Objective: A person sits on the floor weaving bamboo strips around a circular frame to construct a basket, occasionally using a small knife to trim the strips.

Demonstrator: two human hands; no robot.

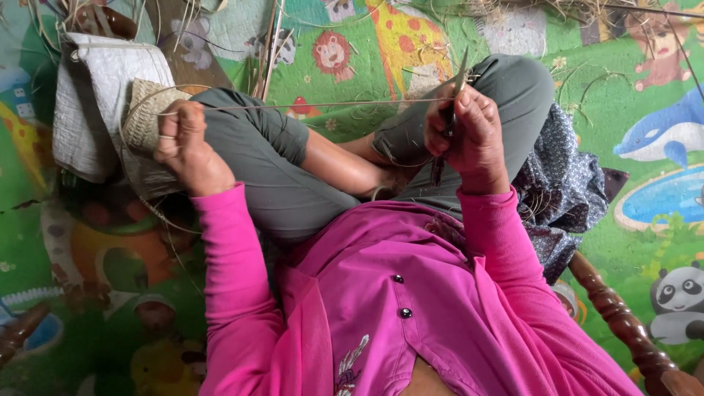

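Note:
I sit cross-legged in a pink top and grey trousers. My left hand (185,141) grips a small woven straw piece (144,111) and pinches one end of a long thin straw strand (315,105). The strand stretches tight across my knees to my right hand (469,133). That hand is closed on a slim knife (449,121), its blade pointing up against the strand and its dark handle hanging below the fist. Loose loops of strand curl around the woven piece.
A colourful animal play mat (645,95) covers the floor. A white padded cushion (95,103) lies at the left. Loose straw (264,44) is scattered at the top. A dark patterned cloth (565,183) lies by my right knee, and a turned wooden leg (623,323) stands at the lower right.

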